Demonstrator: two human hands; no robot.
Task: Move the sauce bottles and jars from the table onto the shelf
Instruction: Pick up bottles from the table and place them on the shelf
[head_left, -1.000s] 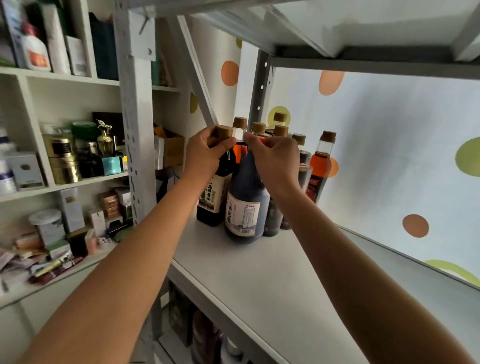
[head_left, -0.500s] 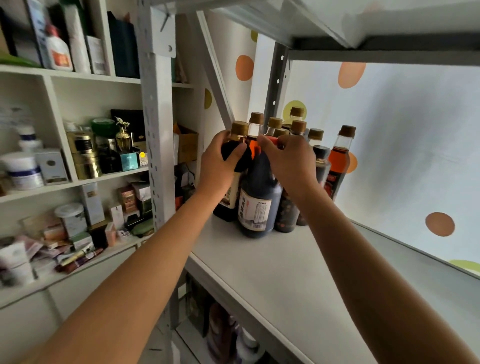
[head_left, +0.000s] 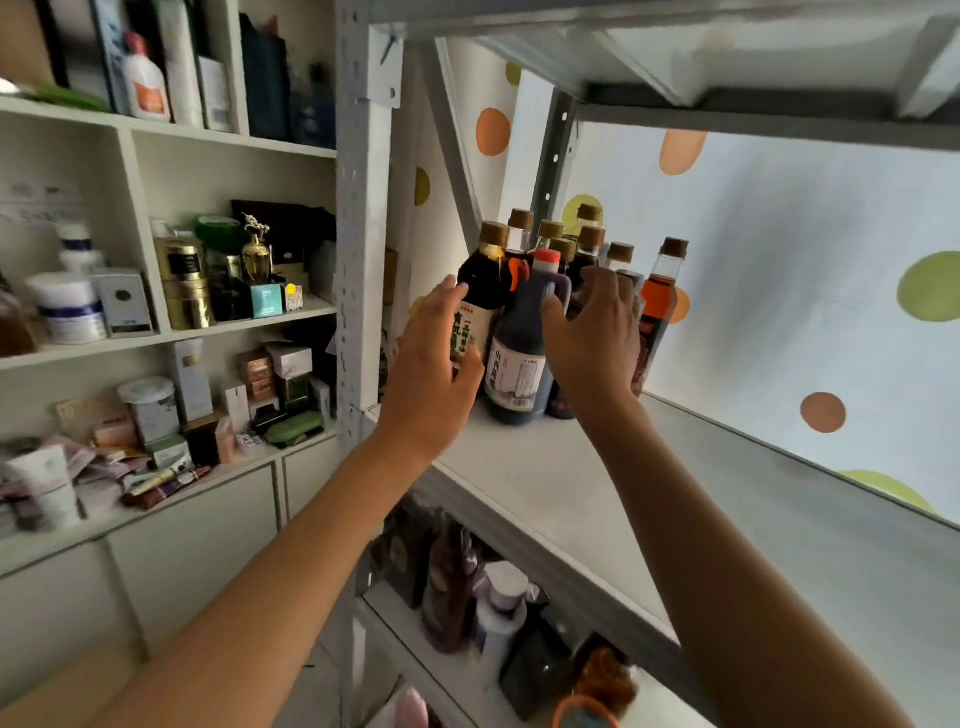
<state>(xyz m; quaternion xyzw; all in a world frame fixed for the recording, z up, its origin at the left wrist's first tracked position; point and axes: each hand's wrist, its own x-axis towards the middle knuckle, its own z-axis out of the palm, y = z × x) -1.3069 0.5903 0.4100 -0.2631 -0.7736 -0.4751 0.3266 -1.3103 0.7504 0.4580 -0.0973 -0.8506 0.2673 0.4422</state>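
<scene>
White wall (head_left: 779, 270) with orange and green dots; cluttered white cabinet (head_left: 130, 156) at left.

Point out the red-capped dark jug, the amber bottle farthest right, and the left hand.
red-capped dark jug (head_left: 517, 376): head view, on its white label.
amber bottle (head_left: 658, 291): head view, on its reddish body.
left hand (head_left: 434, 364): head view, on the back of the hand.

One head-worn view looks forward and slightly up, close along both forearms, into the metal shelf (head_left: 545, 499).
</scene>
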